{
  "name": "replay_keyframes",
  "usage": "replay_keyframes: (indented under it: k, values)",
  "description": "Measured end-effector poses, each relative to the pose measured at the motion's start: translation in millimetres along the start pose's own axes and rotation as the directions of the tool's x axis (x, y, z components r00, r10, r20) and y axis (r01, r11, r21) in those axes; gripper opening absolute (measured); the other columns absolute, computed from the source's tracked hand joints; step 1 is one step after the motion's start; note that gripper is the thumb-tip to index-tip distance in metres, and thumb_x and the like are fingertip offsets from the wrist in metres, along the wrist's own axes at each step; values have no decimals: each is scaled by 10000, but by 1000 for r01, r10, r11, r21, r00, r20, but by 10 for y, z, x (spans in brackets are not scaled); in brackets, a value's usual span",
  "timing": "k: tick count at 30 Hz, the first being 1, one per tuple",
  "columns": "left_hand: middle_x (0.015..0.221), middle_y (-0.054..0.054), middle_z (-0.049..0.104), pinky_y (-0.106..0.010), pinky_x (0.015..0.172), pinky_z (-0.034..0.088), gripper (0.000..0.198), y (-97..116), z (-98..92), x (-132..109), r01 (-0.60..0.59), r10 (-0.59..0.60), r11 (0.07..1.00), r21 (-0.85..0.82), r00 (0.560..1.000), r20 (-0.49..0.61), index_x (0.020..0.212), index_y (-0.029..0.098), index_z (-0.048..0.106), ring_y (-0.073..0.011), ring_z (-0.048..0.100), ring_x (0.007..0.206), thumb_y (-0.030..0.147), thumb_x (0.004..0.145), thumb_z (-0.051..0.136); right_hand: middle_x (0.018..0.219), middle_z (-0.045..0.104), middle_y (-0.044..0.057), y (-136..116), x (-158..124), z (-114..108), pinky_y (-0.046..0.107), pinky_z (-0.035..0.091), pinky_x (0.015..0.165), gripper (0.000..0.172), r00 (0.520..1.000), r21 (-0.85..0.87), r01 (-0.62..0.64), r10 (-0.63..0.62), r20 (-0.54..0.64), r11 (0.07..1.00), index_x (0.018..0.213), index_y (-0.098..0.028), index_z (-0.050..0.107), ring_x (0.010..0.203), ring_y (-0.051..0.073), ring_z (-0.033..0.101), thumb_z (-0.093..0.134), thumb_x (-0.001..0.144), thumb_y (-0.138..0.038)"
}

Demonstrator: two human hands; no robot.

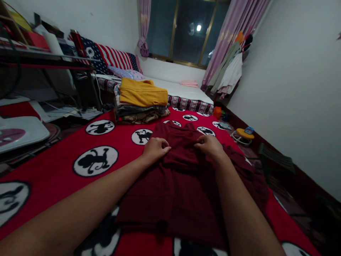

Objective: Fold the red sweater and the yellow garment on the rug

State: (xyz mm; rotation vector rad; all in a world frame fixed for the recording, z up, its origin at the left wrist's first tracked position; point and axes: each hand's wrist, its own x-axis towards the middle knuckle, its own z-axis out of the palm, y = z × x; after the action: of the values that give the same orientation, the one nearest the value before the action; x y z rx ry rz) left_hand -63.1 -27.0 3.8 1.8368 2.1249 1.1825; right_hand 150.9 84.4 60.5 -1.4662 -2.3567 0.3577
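A dark red long-sleeved garment (149,202), which looks like a sweatshirt, lies spread on a red blanket (61,170) patterned with white ovals and black monkey figures. My left hand (157,147) pinches the cloth near the garment's upper left part. Across from it, my right hand (209,145) pinches a fold of the same cloth on the right. Between the hands the fabric is bunched and partly folded over. Rumpled cloth of the same colour, perhaps a sleeve, stretches to the right past my right forearm.
Beyond my left hand stands a stack of folded clothes with a yellow garment (144,92) on top. A cluttered desk (53,57) is at the left. Further back are a bed (173,90) and a window. A yellow stool (244,134) and a dark green chair (277,158) stand at the right.
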Motion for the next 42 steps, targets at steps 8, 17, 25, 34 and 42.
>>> replay_keyframes:
  k: [8, 17, 25, 34, 42]
  values:
    - [808, -40, 716, -284, 712, 484, 165, -182, -127, 107, -67, 39, 992, -103, 967, -251, 811, 183, 704, -169, 637, 705, 315, 812, 606, 1161, 621, 121, -235, -11, 75, 325, 467, 825, 469, 940, 28, 143, -127, -316, 989, 1172, -178, 645, 939, 225, 614, 676, 705, -193]
    - [849, -44, 718, -306, 773, 508, 263, -340, -64, 131, 6, -19, 996, -89, 989, -148, 952, 172, 684, -183, 652, 779, 91, 750, 537, 912, 706, -4, -896, -493, 107, 235, 355, 601, 243, 832, -67, 478, -426, 355, 876, 887, -255, 692, 792, 166, 617, 748, 651, -264]
    - [877, -55, 700, -321, 810, 507, 243, -395, -17, 110, -23, 21, 1000, -15, 989, -144, 954, 175, 681, -189, 642, 808, 118, 770, 532, 952, 707, 95, -753, -347, 291, 287, 383, 622, 180, 971, -286, 198, -147, 191, 938, 880, -225, 688, 837, 246, 644, 590, 739, -281]
    - [970, -80, 673, -346, 889, 470, 268, -352, -41, 110, -56, 51, 998, -22, 980, -194, 997, 164, 672, -208, 607, 948, 165, 877, 431, 858, 716, 22, -913, -494, 60, 256, 323, 579, 107, 912, -128, 380, -348, 219, 916, 773, -243, 693, 769, 180, 617, 627, 695, -275]
    - [955, -59, 666, -307, 880, 437, 277, -132, -154, 19, -360, 327, 919, -161, 923, -202, 828, 180, 683, -179, 592, 946, 292, 939, 456, 865, 703, 20, -769, -322, 210, 258, 424, 693, 128, 950, 90, 306, -297, -98, 948, 828, -239, 699, 777, 167, 617, 578, 808, -276]
